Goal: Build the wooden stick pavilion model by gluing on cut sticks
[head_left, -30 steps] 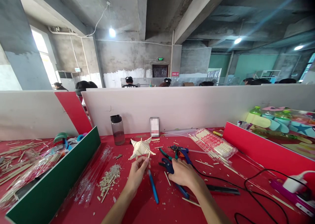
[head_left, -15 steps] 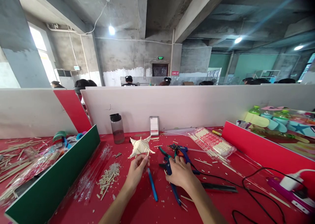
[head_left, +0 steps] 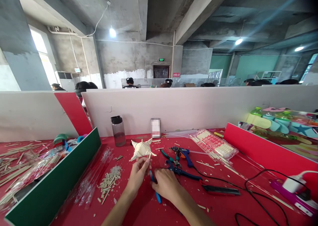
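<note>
My left hand (head_left: 137, 177) pinches the lower edge of a small star-shaped piece woven from pale sticks (head_left: 142, 149), holding it upright above the red table (head_left: 223, 206). My right hand (head_left: 166, 186) lies just right of it with fingers curled over a blue pen-like tool (head_left: 157, 195) on the table; whether it grips the tool I cannot tell. Blue-handled pliers (head_left: 182, 171) lie free just beyond the right hand.
A glue gun (head_left: 182, 152) and its black cable (head_left: 250, 186) lie to the right, with a packet of sticks (head_left: 213, 146) behind. A dark bottle (head_left: 118, 130) stands by the white partition (head_left: 198, 107). Stick offcuts (head_left: 109, 181) lie left, beside a green divider (head_left: 57, 183). A power strip (head_left: 294, 191) sits far right.
My right hand has left the blue-handled pliers and moved left and nearer, onto the blue pen-like tool. The left hand keeps holding the stick star nearly still.
</note>
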Demonstrator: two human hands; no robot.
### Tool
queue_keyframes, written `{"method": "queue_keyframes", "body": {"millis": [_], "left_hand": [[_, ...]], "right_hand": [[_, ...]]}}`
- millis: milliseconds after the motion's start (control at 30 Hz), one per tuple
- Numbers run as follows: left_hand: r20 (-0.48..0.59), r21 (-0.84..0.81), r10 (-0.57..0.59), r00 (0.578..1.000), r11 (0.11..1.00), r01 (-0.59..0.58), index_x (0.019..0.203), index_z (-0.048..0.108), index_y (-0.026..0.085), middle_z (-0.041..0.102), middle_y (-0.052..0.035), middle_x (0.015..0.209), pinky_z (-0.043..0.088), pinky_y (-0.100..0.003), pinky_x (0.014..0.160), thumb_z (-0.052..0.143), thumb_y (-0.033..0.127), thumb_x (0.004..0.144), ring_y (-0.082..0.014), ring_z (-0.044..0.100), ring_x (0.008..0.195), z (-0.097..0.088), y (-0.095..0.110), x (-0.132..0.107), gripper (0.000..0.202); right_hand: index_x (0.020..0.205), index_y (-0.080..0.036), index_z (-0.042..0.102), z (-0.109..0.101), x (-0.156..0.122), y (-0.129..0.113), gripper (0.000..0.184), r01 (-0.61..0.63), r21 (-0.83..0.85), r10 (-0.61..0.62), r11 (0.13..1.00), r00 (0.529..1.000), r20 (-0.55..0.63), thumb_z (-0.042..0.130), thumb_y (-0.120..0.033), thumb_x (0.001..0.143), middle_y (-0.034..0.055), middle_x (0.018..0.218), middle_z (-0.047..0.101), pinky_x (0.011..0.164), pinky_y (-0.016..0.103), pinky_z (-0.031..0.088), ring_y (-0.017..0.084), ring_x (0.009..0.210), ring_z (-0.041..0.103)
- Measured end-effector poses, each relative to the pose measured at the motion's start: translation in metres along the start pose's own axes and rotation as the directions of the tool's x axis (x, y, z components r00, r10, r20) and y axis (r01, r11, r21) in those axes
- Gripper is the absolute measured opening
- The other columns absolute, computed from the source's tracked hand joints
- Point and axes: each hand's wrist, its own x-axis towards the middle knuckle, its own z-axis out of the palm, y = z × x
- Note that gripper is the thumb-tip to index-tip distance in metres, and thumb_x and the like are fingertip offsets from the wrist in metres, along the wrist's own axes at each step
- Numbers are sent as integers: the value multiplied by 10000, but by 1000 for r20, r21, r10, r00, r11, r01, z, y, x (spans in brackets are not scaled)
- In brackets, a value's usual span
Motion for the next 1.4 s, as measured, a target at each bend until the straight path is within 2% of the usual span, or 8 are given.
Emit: {"method": "queue_keyframes", "body": {"millis": [167,400,533,700,767,900,1100,1400], "left_hand": [[15,-5,13,1000,1000,-13,826,700,133,587,13,609,334,-214,455,710,619,741,-78,434,446,0,-1,0,494],[19,2,-2,1000,1000,2,825,700,133,596,11,598,336,-216,455,713,632,726,-82,446,448,0,1,0,508],[25,4,-9,1000,1000,9,798,689,136,598,7,606,339,-213,463,718,646,710,-87,464,467,-1,1,1,518],[29,-13,-10,1000,1000,11,792,684,135,568,24,578,319,-205,455,728,649,701,-77,439,459,-2,0,2,524],[27,-12,-10,1000,1000,10,813,690,131,571,22,581,316,-205,453,726,650,704,-78,438,462,-2,0,2,531],[25,-3,-4,1000,1000,4,848,694,123,583,15,603,312,-205,447,712,649,722,-78,437,464,-2,-1,2,542],[32,1,3,999,1000,-3,848,686,121,584,17,608,313,-203,449,700,633,749,-74,442,459,-2,-4,2,522],[41,-8,17,999,1000,-16,816,671,122,591,17,619,318,-201,451,699,622,757,-70,460,450,-3,-6,3,505]], "right_hand": [[955,-145,717,3,2,1,216,-36,2,35,999,999,23,604,-251,805,183,995,743,836,358,494,318,968,704],[1057,-143,661,-3,3,8,266,5,72,-5,997,1000,-1,481,-238,885,171,988,751,797,355,486,317,951,715],[1162,-179,608,-9,5,17,283,67,111,-63,992,997,-34,447,-315,973,133,1023,754,773,323,468,302,971,716],[1086,-221,636,-17,5,19,357,56,117,-51,992,998,-48,357,-436,1029,95,975,764,716,288,445,282,938,724],[1077,-221,650,-19,4,18,384,61,93,-57,994,997,-47,324,-421,1039,102,973,764,709,292,442,283,926,725],[1047,-204,664,-19,2,19,317,66,-11,-66,998,996,-65,358,-284,1021,118,973,761,731,305,445,282,912,724],[987,-186,672,-18,-3,20,303,104,-132,-111,986,993,-50,377,-249,1014,124,878,758,684,290,452,272,845,733],[1025,-235,709,-13,-9,7,272,185,-113,-184,976,983,21,475,-373,999,106,934,765,755,326,485,286,903,724]]}}
